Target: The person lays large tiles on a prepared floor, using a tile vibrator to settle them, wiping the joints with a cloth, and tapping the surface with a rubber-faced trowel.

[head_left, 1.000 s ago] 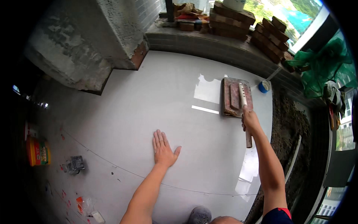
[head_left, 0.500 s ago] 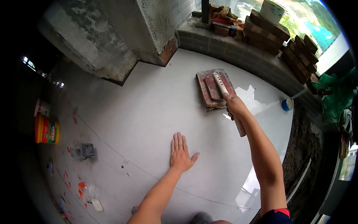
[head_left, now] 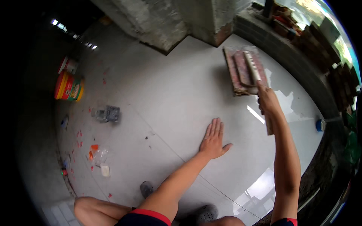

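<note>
My left hand (head_left: 213, 139) lies flat on a large glossy pale grey floor tile (head_left: 177, 94), fingers stretched out and slightly apart. My right hand (head_left: 267, 98) grips the long pale handle of a trowel-like tool (head_left: 241, 67), whose broad, worn reddish rectangular head is over the tile near the concrete pillar (head_left: 200, 17). Whether the head touches the tile is unclear. My bare knee and grey clogs (head_left: 205, 214) show at the bottom.
At left stand a red-yellow bucket (head_left: 68, 86), a grey device (head_left: 110, 113) and orange bits with clear plastic (head_left: 98, 152). At right are a brick-laden ledge (head_left: 341, 83), blue tape roll (head_left: 320, 125) and a strip of dark mortar (head_left: 316, 169) along the tile edge.
The view has turned left. The tool in my right hand has moved from near the blue roll toward the pillar. My left hand remains spread on the floor.
</note>
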Demonstrator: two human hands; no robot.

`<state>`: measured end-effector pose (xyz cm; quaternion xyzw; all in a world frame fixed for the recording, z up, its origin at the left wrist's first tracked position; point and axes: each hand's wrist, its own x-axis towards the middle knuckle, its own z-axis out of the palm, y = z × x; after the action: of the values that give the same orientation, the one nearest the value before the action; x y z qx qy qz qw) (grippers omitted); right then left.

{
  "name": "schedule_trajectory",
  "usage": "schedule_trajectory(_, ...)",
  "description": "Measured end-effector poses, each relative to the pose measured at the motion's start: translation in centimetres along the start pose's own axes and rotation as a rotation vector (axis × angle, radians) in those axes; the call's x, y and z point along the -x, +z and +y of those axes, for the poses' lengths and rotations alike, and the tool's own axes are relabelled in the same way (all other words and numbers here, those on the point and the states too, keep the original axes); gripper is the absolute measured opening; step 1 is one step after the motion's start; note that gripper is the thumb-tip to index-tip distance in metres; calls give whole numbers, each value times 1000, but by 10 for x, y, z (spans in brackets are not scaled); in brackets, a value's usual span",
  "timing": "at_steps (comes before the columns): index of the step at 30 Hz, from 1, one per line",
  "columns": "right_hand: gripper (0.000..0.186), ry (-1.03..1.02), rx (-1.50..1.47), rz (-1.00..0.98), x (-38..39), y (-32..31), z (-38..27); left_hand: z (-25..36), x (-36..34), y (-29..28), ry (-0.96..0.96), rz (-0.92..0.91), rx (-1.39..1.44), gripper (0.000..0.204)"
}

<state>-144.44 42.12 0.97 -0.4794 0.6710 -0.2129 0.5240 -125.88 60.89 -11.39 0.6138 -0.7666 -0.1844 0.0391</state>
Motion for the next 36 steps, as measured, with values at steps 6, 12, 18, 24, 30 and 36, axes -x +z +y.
schedule_trajectory(6, 58, -1, 230, 57, 24, 20, 67, -2, 2, 5, 51, 68, -4, 95)
schedule_trajectory(12, 60, 28, 249, -44, 50, 42, 91, -70, 45, -21, -220, 2, 4, 103)
schedule_trajectory(18, 59, 10, 186, -96, 77, 37, 25, -111, 121, -32, -289, -129, -54, 107)
schedule_trajectory(24, 66, -255, 402, -21, 106, 79, 63, -106, 147, -23, -442, -86, 6, 113)
schedule_trajectory(30, 68, -49, 399, -324, 93, 123, 2, -107, 147, -17, -441, -52, -10, 113)
schedule_trajectory(36, 66, -410, 494, -191, 95, 174, 4, -102, 144, -26, -467, -97, -8, 113)
